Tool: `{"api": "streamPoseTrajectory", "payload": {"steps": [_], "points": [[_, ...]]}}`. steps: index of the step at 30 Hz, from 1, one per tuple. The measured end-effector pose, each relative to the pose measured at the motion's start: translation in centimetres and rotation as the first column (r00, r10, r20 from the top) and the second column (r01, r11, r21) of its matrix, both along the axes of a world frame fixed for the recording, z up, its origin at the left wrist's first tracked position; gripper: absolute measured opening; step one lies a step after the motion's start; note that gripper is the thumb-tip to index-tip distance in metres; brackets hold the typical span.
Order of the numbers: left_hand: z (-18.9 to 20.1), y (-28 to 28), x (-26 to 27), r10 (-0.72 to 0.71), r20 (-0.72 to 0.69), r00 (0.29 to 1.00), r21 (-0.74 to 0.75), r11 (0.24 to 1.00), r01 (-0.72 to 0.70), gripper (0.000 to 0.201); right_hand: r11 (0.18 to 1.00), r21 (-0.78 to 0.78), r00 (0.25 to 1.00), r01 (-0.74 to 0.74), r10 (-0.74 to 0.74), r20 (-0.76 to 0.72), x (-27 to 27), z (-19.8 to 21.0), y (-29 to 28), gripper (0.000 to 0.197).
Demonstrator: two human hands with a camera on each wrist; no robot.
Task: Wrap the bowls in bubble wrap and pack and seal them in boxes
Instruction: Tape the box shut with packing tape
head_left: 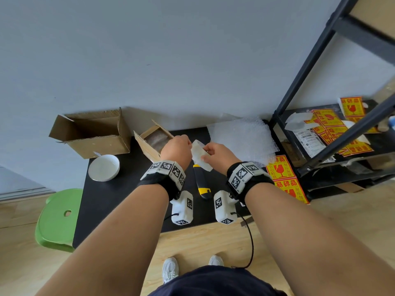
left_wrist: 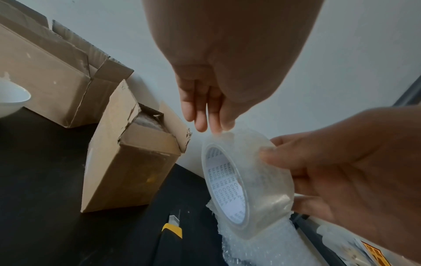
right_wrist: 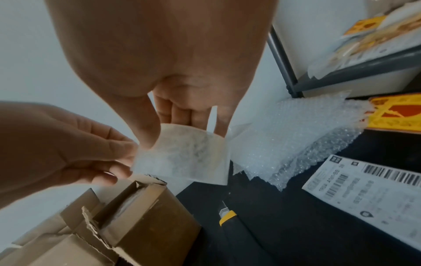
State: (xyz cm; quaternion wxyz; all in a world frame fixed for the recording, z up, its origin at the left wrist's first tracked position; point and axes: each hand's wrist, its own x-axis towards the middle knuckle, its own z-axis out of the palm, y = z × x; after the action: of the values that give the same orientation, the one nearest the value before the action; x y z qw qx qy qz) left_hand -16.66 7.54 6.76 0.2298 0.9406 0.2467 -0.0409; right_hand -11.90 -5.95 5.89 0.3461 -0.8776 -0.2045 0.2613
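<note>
Both hands hold a roll of clear packing tape (head_left: 201,155) above the black table (head_left: 111,201). My right hand (head_left: 208,152) grips the roll (right_wrist: 189,154) round its outside, thumb on one side and fingers on the other. My left hand (left_wrist: 209,126) pinches the roll's (left_wrist: 246,183) top edge with its fingertips. Just left of the hands stands a small cardboard box (head_left: 152,142) with open flaps and bubble-wrapped contents inside. A white bowl (head_left: 104,167) sits unwrapped on the table's left. Bubble wrap sheets (head_left: 241,137) lie at the right.
A larger open box (head_left: 92,133) stands at the back left by the wall. A yellow-black utility knife (head_left: 202,182) lies under the hands. Fragile stickers (head_left: 282,169) and a black shelf rack (head_left: 320,103) stand to the right; a green stool (head_left: 57,218) is at the left.
</note>
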Motion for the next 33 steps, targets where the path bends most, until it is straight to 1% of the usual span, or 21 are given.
{"api": "streamPoseTrajectory", "payload": {"steps": [3,6,10,11,13,16,18,21,24,27,29,31,33], "points": [[-0.1,0.0,0.2,-0.003,0.021,1.000,-0.003,1.000,0.003,0.020,1.000,-0.018,0.999,-0.016,0.017,0.036,0.1,0.1,-0.1,0.023],[0.0,0.0,0.3,-0.013,0.011,1.000,-0.011,1.000,0.013,0.019,1.000,-0.025,0.998,-0.012,0.013,0.057,0.2,0.1,-0.1,0.024],[0.0,-0.5,0.4,-0.075,-0.033,0.997,0.011,0.997,0.075,0.020,0.998,-0.067,0.996,0.011,-0.005,0.086,0.5,-0.1,-0.4,0.010],[-0.1,-0.6,0.4,-0.080,-0.055,0.995,0.013,0.997,0.081,0.020,0.997,-0.083,0.996,0.007,0.001,0.088,0.5,-0.2,-0.4,0.010],[-0.1,-0.8,0.4,-0.079,-0.073,0.994,0.006,0.997,0.080,0.021,0.992,-0.128,0.995,0.002,0.011,0.100,0.5,-0.4,-0.5,0.016],[0.0,-1.3,0.4,-0.095,-0.040,0.995,-0.008,0.995,0.095,0.019,0.985,-0.164,0.992,0.052,-0.032,0.121,0.9,-0.4,-1.2,0.022],[0.1,-1.3,0.3,-0.103,-0.038,0.994,-0.006,0.995,0.103,0.018,0.989,-0.121,0.993,0.086,-0.074,0.096,1.0,-0.4,-1.6,0.027],[0.1,-0.9,0.2,-0.089,-0.026,0.996,0.016,0.996,0.090,0.019,0.995,-0.033,0.994,0.091,-0.089,0.067,1.2,-0.2,-1.8,0.044],[0.2,-1.1,0.2,-0.121,-0.011,0.993,0.070,0.990,0.121,0.019,0.996,-0.003,0.994,0.084,-0.084,0.076,1.2,0.0,-1.9,0.048],[0.2,-1.5,0.2,-0.151,0.002,0.988,0.116,0.982,0.150,0.020,0.997,-0.002,0.992,0.080,-0.079,0.094,1.3,0.1,-2.0,0.045],[0.2,-1.4,0.0,-0.151,0.031,0.988,0.128,0.981,0.145,0.020,0.996,-0.042,0.991,0.076,-0.071,0.113,1.4,0.2,-2.2,0.039],[0.3,-1.3,0.0,-0.146,0.052,0.988,0.115,0.984,0.139,0.021,0.992,-0.084,0.989,0.092,-0.081,0.126,1.3,0.1,-2.6,0.027],[0.7,-1.2,-0.1,-0.130,0.044,0.991,0.100,0.987,0.125,0.021,0.993,-0.060,0.988,0.106,-0.098,0.117,1.2,-0.1,-2.6,0.014]]}}
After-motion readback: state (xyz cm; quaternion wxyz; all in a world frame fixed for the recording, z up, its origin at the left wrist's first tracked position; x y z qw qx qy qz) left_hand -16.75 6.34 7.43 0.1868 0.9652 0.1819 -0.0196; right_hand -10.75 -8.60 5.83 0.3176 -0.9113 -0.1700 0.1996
